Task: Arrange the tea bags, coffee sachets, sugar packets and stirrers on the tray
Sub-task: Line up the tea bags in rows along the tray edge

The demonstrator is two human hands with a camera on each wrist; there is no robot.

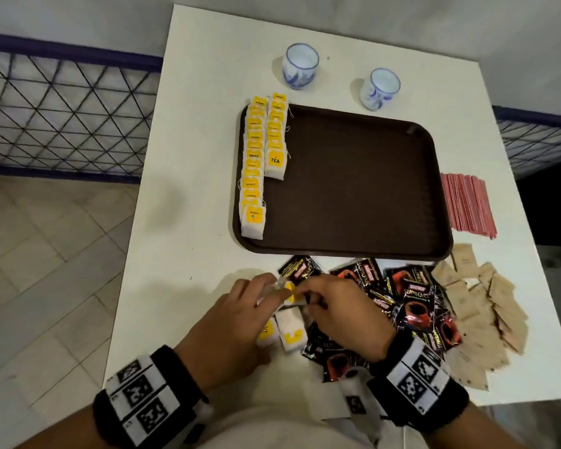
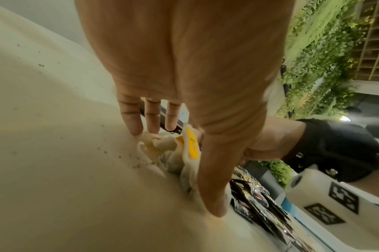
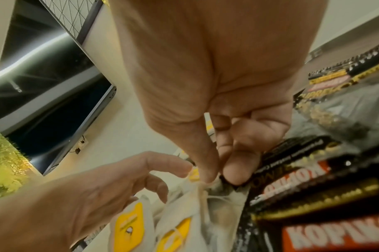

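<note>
Two rows of yellow-tagged tea bags (image 1: 255,163) lie along the left side of the brown tray (image 1: 353,189). In front of the tray, my right hand (image 1: 305,296) (image 3: 214,179) pinches the top of one tea bag (image 1: 290,291) (image 3: 202,192) between thumb and forefinger. My left hand (image 1: 272,293) (image 2: 184,162) lies spread over the same small pile, fingertips touching the bags and the upright yellow tag (image 2: 191,145). Two more loose tea bags (image 1: 290,332) (image 3: 128,226) lie under my hands. Black coffee sachets (image 1: 412,303) (image 3: 313,187) are heaped just to the right.
Tan sugar packets (image 1: 493,312) are scattered at the table's right front. Red stirrers (image 1: 467,205) lie stacked right of the tray. Two blue-and-white cups (image 1: 300,66) (image 1: 379,89) stand behind it. A wire railing (image 1: 62,108) runs left of the table.
</note>
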